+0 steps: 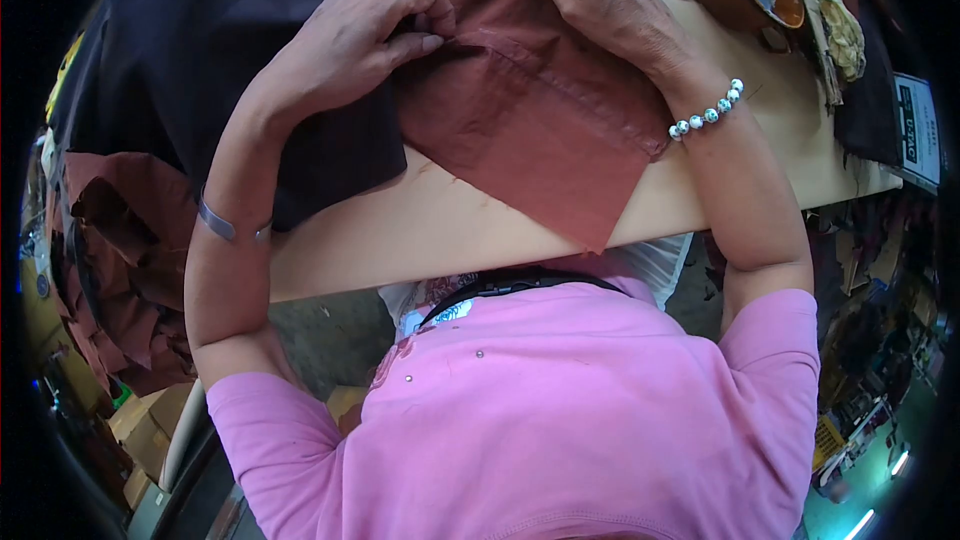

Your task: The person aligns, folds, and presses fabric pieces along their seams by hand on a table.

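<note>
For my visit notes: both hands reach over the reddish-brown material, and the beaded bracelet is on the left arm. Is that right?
Not quite: the beaded bracelet is on the right arm, as the head view shows. The left hand and right hand do reach over the reddish-brown material.

Cloth (540, 145), reddish-brown, slightly shiny: is lying spread on the counter (400, 225), its surface creasing lightly. A seam-like ridge is running diagonally across it. One pointed corner is reaching the counter's near edge; the far part is rumpling and extending out of view.
</note>
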`<state>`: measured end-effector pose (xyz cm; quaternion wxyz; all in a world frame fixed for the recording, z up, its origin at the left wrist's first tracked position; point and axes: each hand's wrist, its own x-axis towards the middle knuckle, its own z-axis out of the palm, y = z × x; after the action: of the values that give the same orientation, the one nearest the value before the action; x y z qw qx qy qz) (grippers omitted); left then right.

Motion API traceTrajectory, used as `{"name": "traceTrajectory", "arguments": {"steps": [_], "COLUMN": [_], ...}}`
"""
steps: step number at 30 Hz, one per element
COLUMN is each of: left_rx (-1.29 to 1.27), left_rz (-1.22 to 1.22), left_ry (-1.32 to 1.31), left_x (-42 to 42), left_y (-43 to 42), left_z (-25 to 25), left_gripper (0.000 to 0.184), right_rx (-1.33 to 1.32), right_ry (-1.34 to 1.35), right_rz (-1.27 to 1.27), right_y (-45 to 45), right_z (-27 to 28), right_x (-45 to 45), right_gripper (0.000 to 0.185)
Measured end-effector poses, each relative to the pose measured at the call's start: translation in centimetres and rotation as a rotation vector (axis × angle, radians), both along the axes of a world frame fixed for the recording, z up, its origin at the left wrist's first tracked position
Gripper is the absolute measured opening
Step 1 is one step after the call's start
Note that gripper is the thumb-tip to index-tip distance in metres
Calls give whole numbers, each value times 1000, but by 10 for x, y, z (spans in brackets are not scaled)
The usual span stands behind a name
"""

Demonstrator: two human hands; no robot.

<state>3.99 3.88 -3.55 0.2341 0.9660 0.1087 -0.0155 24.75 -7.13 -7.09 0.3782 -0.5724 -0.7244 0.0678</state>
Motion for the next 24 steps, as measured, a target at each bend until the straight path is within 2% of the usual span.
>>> {"name": "traceTrajectory", "arguments": {"steps": [2, 5, 9, 12, 15, 18, 19, 20, 22, 24], "left_rx": [-124, -317, -531, -534, -370, 9, 164, 193, 249, 173], "left_rz": [21, 61, -12, 12, -64, -162, -126, -110, -76, -66], "left_ry": [27, 3, -39, 39, 89, 33, -108, -119, -141, -135], "left_x": [0, -2, -4, -5, -3, 2, 4, 5, 6, 7], "left_y": [2, 5, 11, 12, 11, 3, -5, -9, -13, -8], "left_z": [3, 7, 14, 14, 18, 12, 2, -1, -5, -9], "left_gripper": [11, 11, 11, 13, 17, 24, 12, 12, 12, 12], "right_rx": [-32, 106, 104, 112, 82, -35, -89, -143, 28, 107], "right_ry": [-44, -106, -81, -93, -90, -27, 19, 65, -26, -64], "right_rz": [-11, 27, 44, 36, 27, 19, 19, 20, 33, 49], "right_y": [1, 6, 8, 8, 6, 4, 4, 3, 4, 5], "right_z": [-3, -9, -7, -7, -6, -4, 0, 3, -1, -8], "right_x": [0, 1, 0, -2, -2, 0, 1, 2, 4, 6], "right_gripper": [44, 44, 42, 40, 40, 41, 42, 43, 44, 44]}}
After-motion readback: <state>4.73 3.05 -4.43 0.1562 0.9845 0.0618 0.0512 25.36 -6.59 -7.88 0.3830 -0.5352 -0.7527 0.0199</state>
